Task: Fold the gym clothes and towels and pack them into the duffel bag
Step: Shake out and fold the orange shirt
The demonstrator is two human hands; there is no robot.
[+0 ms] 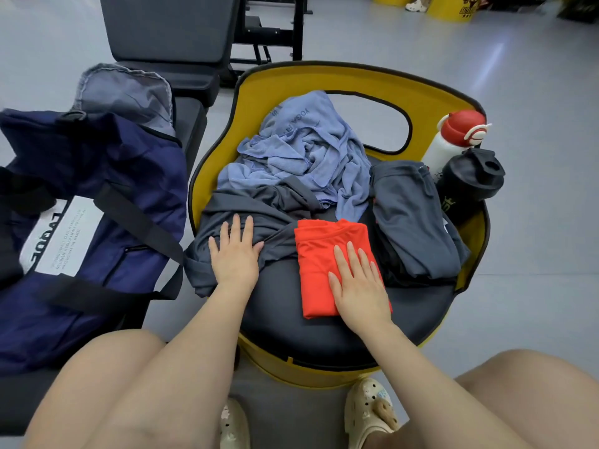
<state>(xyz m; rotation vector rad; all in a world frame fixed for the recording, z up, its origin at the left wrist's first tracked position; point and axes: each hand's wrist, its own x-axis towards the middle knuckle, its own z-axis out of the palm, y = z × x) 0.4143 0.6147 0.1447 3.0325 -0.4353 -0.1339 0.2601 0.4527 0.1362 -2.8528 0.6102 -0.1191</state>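
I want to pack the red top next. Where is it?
In the head view, the folded red top lies on the black seat, right of centre, under the right hand, between two dark grey garments.

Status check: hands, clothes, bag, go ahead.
Both hands open: left hand flat on unfolded grey garment, right hand pressing folded red garment. Blue towel crumpled. Duffel bag open, nothing blocking.

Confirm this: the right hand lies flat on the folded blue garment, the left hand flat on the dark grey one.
Wrong on the colour. The head view shows the right hand flat on a folded red garment. The left hand does lie flat on the dark grey garment.
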